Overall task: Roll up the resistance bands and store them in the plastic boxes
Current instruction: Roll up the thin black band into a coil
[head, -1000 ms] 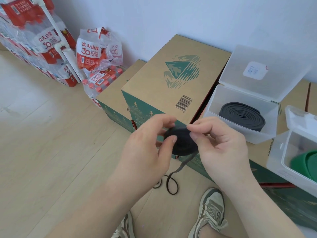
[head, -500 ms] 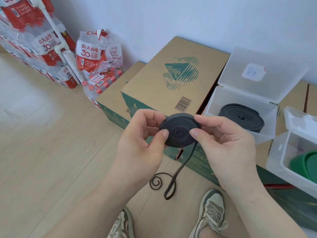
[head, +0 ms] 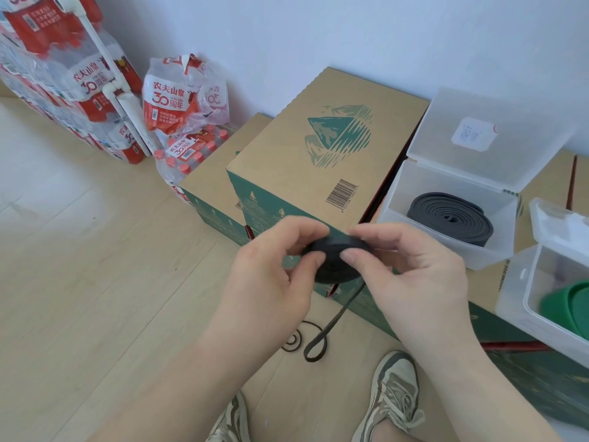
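Two bands look stored already: a black roll [head: 452,218] in the far box [head: 395,199], a green one [head: 570,309] in the near box [head: 516,295]. The third band [head: 331,269] is mostly coiled, pinched in the fingers [head: 306,266] of left hand [head: 271,282] and right hand [head: 411,279] before the cartons [head: 318,154], tail [head: 338,317] dangling to the floor [head: 95,282]. Left, I'd say: wind that in, box it.

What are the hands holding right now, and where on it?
Both the left hand and right hand pinch the black band roll at its rim.
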Available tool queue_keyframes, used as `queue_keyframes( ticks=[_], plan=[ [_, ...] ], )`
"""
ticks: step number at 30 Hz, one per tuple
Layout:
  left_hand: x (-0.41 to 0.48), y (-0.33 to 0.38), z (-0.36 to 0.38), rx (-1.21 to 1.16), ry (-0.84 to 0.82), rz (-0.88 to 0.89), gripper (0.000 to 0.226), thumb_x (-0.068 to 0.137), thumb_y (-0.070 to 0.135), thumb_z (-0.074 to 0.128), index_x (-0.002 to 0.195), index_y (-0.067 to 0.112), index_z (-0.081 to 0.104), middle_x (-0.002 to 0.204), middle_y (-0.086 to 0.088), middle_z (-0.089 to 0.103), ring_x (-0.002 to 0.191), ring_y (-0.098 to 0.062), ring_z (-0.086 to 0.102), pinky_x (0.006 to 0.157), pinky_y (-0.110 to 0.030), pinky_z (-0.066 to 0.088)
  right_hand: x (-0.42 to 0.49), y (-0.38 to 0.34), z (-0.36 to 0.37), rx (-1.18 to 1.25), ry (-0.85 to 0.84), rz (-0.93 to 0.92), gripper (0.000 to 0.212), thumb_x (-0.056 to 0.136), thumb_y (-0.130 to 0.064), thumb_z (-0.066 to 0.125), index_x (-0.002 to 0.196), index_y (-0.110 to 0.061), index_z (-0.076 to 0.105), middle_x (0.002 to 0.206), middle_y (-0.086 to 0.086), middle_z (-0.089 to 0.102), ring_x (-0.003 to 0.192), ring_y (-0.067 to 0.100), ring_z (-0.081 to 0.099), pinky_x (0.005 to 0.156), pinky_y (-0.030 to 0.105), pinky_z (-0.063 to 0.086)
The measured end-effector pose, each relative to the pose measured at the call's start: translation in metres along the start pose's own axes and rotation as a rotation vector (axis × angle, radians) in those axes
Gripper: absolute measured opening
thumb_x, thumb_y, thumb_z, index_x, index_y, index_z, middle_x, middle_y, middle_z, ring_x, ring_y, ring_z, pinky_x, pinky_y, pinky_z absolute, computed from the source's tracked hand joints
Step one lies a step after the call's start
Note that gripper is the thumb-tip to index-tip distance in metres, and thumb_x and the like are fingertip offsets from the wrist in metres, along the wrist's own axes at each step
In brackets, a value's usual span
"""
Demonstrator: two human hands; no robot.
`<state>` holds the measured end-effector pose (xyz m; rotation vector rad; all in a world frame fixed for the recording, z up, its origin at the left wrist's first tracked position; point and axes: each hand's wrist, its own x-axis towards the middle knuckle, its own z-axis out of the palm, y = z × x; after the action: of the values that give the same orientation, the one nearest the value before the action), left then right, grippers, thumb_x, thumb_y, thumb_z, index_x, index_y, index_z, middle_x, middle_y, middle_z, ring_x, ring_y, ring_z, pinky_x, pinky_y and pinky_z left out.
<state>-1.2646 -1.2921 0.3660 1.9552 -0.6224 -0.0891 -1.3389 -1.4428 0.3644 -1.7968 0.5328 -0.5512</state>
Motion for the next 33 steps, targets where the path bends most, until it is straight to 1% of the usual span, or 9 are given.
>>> queue_keyframes(
  ticks=[4, 11, 13, 16, 18, 21, 23, 26, 33],
  plan=[
    [0.005, 0.002, -0.001, -0.338, 0.068, -0.266, 0.034, 0.096, -0.003, 0.065, 0.109, 0.028, 0.069, 0.101, 0.007, 0.075, 0.097, -0.018, 0.073, 0.076, -0.035, 0.065, 0.002, -0.006, -0.003, 0.106, 0.004, 0.047, 0.034, 0.087, 0.003, 0.077, 0.098, -0.029, 0.078, 0.091, -0.013, 0.079, 0.084, 0.004, 0.074, 0.074, 0.015, 0.058],
    [0.005, 0.007, 0.001, -0.498, -0.032, -0.389, 0.027, 0.1, -0.006, 0.056, 0.107, 0.019, 0.067, 0.098, 0.004, 0.08, 0.096, -0.014, 0.077, 0.087, -0.038, 0.064, 0.002, -0.003, -0.002, 0.101, 0.016, 0.034, 0.033, 0.09, 0.004, 0.073, 0.095, -0.029, 0.075, 0.092, -0.008, 0.078, 0.084, 0.009, 0.072, 0.076, 0.016, 0.056],
    [0.002, 0.003, 0.003, -0.306, -0.022, -0.307, 0.03, 0.097, -0.002, 0.063, 0.106, 0.026, 0.067, 0.101, 0.009, 0.077, 0.098, -0.008, 0.073, 0.086, -0.035, 0.063, 0.001, 0.001, -0.002, 0.069, 0.009, 0.027, 0.033, 0.091, 0.004, 0.072, 0.094, -0.029, 0.075, 0.093, -0.009, 0.078, 0.082, 0.009, 0.072, 0.075, 0.015, 0.053],
    [0.0, 0.001, 0.002, 0.029, 0.009, 0.023, 0.034, 0.091, 0.001, 0.071, 0.117, 0.023, 0.067, 0.11, 0.013, 0.068, 0.106, -0.006, 0.065, 0.086, -0.028, 0.06, -0.001, 0.004, 0.0, -0.05, -0.03, -0.038, 0.036, 0.09, 0.006, 0.069, 0.096, -0.029, 0.075, 0.095, -0.008, 0.075, 0.086, 0.012, 0.071, 0.075, 0.008, 0.048],
    [-0.002, -0.001, 0.002, 0.088, -0.029, 0.172, 0.033, 0.091, 0.001, 0.07, 0.119, 0.017, 0.068, 0.113, 0.009, 0.067, 0.107, -0.01, 0.064, 0.083, -0.031, 0.06, -0.002, 0.004, 0.0, -0.07, -0.055, -0.077, 0.037, 0.091, 0.008, 0.066, 0.099, -0.027, 0.076, 0.098, -0.008, 0.074, 0.092, 0.014, 0.07, 0.079, 0.009, 0.049],
    [-0.003, -0.001, 0.003, 0.122, -0.05, 0.204, 0.031, 0.093, 0.003, 0.069, 0.119, 0.02, 0.069, 0.112, 0.012, 0.069, 0.106, -0.005, 0.064, 0.079, -0.028, 0.059, -0.003, 0.002, 0.0, -0.078, -0.104, -0.151, 0.037, 0.09, 0.012, 0.064, 0.099, -0.022, 0.077, 0.099, -0.006, 0.072, 0.1, 0.016, 0.069, 0.086, 0.017, 0.052],
    [-0.003, 0.0, 0.003, 0.104, -0.015, 0.163, 0.028, 0.093, 0.005, 0.069, 0.113, 0.025, 0.07, 0.103, 0.018, 0.069, 0.1, -0.003, 0.065, 0.075, -0.027, 0.06, -0.003, 0.001, 0.0, -0.058, -0.085, -0.117, 0.036, 0.089, 0.008, 0.069, 0.099, -0.025, 0.077, 0.098, -0.007, 0.075, 0.098, 0.015, 0.072, 0.087, 0.021, 0.056],
    [-0.001, -0.001, 0.003, -0.113, 0.032, -0.05, 0.029, 0.095, 0.004, 0.068, 0.103, 0.032, 0.067, 0.096, 0.014, 0.071, 0.094, -0.013, 0.07, 0.075, -0.041, 0.063, -0.001, -0.002, -0.002, 0.058, -0.007, 0.012, 0.033, 0.086, -0.002, 0.079, 0.097, -0.033, 0.076, 0.095, -0.012, 0.078, 0.091, 0.01, 0.075, 0.085, 0.026, 0.06],
    [0.005, 0.004, 0.003, -0.478, 0.126, -0.317, 0.024, 0.098, -0.003, 0.062, 0.094, 0.021, 0.06, 0.097, -0.004, 0.077, 0.095, -0.024, 0.075, 0.078, -0.048, 0.065, 0.002, -0.005, -0.005, 0.12, 0.001, 0.056, 0.027, 0.087, -0.003, 0.078, 0.092, -0.029, 0.076, 0.088, -0.011, 0.078, 0.076, 0.002, 0.07, 0.071, 0.013, 0.056]
  ],
)
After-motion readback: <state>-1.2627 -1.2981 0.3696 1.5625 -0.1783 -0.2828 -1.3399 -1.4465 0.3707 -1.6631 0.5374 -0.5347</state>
